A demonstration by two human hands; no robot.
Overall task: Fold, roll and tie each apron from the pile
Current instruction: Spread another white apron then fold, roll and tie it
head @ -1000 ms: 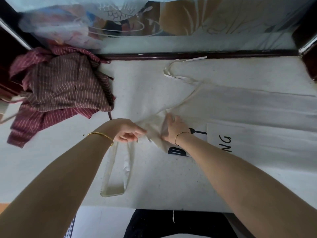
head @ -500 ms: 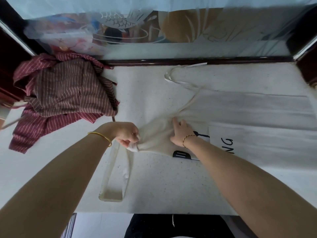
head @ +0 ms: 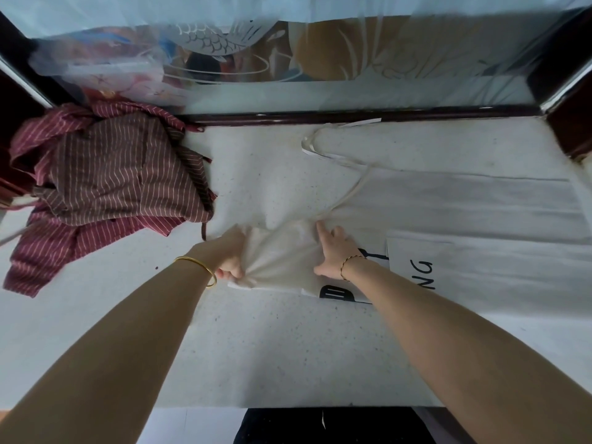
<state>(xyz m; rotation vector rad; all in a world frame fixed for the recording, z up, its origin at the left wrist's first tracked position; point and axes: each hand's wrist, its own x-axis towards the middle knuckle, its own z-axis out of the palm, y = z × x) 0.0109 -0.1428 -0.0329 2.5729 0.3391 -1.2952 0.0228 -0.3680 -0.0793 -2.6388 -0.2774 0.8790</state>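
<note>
while the cream apron (head: 448, 219) lies spread on the table (head: 288, 347), the left hand (head: 229, 261) grips its bunched top end and the right hand (head: 336, 251) presses it with flat fingers. soft, light, floppy cloth: best held at corners or edges.

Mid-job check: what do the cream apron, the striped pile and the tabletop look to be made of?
Cream apron: matte woven cloth, likely cotton canvas; it puckers where the left hand grips it.
Striped pile: thinner woven fabric, maroon and brown with pale stripes; it crumples softly.
Tabletop: hard, smooth, white with fine specks; maybe stone or laminate.
</note>
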